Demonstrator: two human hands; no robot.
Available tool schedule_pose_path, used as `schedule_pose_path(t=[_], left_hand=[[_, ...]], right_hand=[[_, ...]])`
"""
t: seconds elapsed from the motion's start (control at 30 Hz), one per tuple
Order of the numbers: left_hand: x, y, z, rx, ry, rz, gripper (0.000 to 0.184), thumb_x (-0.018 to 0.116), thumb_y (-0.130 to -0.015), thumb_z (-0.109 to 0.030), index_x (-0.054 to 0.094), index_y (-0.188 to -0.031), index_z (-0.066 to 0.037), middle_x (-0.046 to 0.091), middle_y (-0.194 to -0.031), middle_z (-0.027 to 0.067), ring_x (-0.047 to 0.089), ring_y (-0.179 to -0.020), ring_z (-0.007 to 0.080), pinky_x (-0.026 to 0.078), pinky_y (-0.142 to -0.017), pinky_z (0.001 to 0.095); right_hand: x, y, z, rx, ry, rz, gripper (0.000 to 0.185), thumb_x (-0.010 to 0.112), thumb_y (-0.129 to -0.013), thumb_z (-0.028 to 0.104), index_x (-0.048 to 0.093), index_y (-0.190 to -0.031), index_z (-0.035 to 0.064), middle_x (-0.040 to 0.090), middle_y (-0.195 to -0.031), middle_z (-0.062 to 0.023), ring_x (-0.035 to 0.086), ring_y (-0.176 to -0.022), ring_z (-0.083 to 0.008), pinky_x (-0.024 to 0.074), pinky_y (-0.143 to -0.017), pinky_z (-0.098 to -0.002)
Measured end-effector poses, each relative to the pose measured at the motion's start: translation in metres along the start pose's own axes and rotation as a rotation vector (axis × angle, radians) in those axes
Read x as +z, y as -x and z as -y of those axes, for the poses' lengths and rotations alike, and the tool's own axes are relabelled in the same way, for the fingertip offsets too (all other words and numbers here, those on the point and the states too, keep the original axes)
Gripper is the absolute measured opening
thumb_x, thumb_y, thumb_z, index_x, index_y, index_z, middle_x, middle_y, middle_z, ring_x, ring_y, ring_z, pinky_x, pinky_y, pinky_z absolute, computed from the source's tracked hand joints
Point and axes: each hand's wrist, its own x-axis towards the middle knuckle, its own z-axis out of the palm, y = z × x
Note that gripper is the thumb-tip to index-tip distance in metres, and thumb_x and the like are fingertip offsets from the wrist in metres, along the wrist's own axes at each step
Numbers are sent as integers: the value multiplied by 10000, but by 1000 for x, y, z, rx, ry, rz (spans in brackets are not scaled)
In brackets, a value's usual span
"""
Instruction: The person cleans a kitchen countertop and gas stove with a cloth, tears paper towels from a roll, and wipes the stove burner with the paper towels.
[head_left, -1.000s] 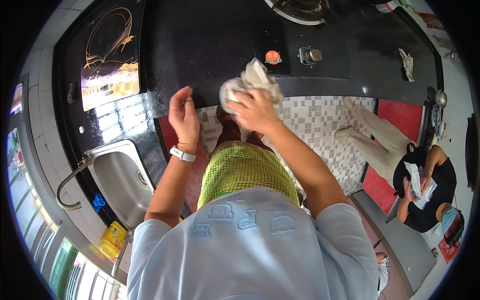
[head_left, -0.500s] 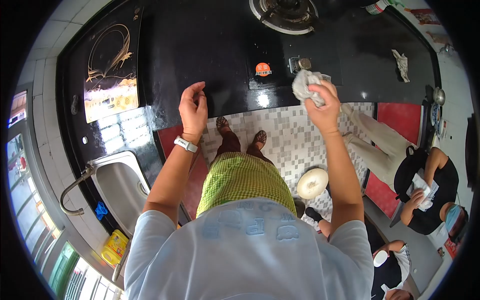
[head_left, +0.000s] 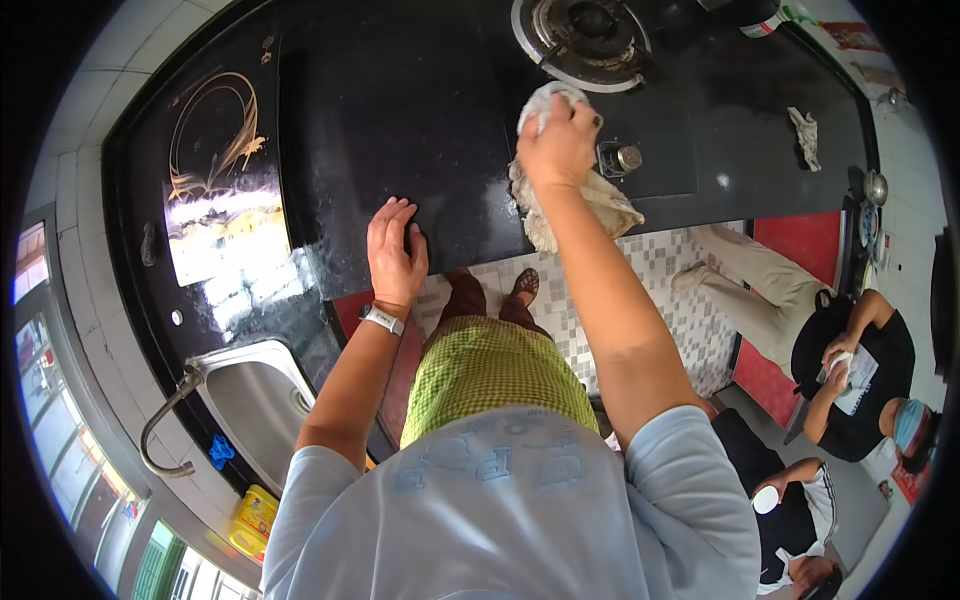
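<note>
My right hand (head_left: 558, 147) grips a whitish cloth (head_left: 590, 205) on the black counter, just below the round gas burner (head_left: 582, 42). Part of the cloth bunches above my fingers, and the rest spreads down over the counter's front edge. Right beside the hand is the metal stove knob (head_left: 627, 158). My left hand (head_left: 394, 252), with a white watch on the wrist, rests near the counter's front edge. Its fingers are loosely curled and side by side, with nothing visible in them.
An induction cooktop (head_left: 225, 180) and a sink (head_left: 255, 400) with a curved faucet (head_left: 160, 430) are on the left. Another cloth (head_left: 804, 138) lies at the right. Two other people (head_left: 855, 370) are at the right side. A yellow bottle (head_left: 254, 522) is at lower left.
My right hand has moved left and up across the counter with the cloth, which is now spread out more. My left hand has come down to the counter's edge.
</note>
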Motion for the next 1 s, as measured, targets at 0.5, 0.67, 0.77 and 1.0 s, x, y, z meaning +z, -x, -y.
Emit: schedule_pose_path(t=[0.5, 0.67, 0.77, 1.0], left_hand=[[6, -11, -7, 104, -76, 159, 335, 548, -790, 9, 574, -1123, -18, 549, -1204, 142, 472, -1185, 330, 396, -983, 425], [5, -10, -7, 110, -60, 162, 328, 531, -797, 19, 576, -1120, -14, 546, -1207, 150, 470, -1187, 331, 388, -990, 421], [6, -10, -9, 102, -53, 159, 325, 521, -803, 26, 579, -1120, -14, 547, -1205, 154, 471, -1187, 332, 383, -992, 417], [9, -8, -10, 131, -105, 145, 331, 527, -791, 18, 578, -1117, -6, 550, -1201, 157, 473, -1183, 337, 392, -988, 421]], right_hand=[[-44, 88, -117, -703, -129, 271, 322, 661, -614, 165, 640, -936, 177, 524, -1031, -20, 535, -864, -222, 485, -760, -358], [-77, 55, -200, -141, -310, 74, 283, 635, -638, 65, 662, -918, 94, 591, -1030, -87, 570, -990, -283, 464, -870, -345], [-86, 4, -236, -172, -506, -49, 302, 605, -643, 18, 651, -941, 35, 595, -1028, -144, 576, -992, -285, 442, -887, -337], [-81, -78, -162, -469, -121, 339, 380, 582, -740, 61, 642, -1091, 193, 552, -1189, -46, 514, -1022, -307, 441, -903, -352]])
